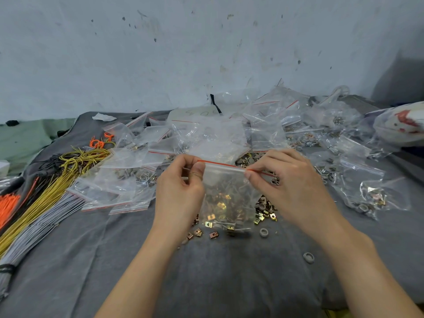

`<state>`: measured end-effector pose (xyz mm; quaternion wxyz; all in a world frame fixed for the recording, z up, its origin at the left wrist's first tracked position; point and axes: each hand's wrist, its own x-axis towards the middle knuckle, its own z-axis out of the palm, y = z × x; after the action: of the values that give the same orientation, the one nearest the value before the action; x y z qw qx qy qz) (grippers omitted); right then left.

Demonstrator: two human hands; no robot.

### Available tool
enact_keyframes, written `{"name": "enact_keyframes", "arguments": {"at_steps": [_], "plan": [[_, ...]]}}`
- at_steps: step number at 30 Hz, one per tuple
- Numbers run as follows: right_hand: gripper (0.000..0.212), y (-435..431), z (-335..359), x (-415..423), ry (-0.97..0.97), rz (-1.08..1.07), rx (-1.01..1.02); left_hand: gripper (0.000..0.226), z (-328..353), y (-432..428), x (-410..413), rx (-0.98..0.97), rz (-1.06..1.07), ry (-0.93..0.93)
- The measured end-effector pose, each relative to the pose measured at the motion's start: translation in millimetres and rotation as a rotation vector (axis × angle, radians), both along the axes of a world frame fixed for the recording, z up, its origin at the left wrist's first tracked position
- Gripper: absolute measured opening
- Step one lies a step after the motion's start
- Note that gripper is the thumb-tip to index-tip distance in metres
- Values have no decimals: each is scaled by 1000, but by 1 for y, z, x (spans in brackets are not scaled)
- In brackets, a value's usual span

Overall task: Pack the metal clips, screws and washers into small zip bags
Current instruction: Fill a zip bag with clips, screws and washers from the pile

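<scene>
Both hands pinch the red-striped top of a small zip bag, left hand and right hand at opposite ends above loose metal clips; a half-pressed seal could spill its clips.

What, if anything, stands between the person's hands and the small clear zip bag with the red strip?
Nothing visible does. The left hand and the right hand both pinch the small clear plastic zip bag at opposite ends of its red seal strip, holding it above the loose brass-coloured metal clips.
</scene>
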<state>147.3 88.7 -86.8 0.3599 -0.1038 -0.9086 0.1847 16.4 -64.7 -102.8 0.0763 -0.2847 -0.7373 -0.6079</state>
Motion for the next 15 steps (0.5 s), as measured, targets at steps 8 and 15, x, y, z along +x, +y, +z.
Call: {"name": "enact_keyframes", "arguments": {"at_steps": [8, 15], "plan": [[29, 4, 0, 4, 7, -38, -23, 19, -1, -4, -8, 31, 7, -9], [33, 2, -1, 0, 81, -121, -42, 15, 0, -7, -10, 48, 16, -6]]}}
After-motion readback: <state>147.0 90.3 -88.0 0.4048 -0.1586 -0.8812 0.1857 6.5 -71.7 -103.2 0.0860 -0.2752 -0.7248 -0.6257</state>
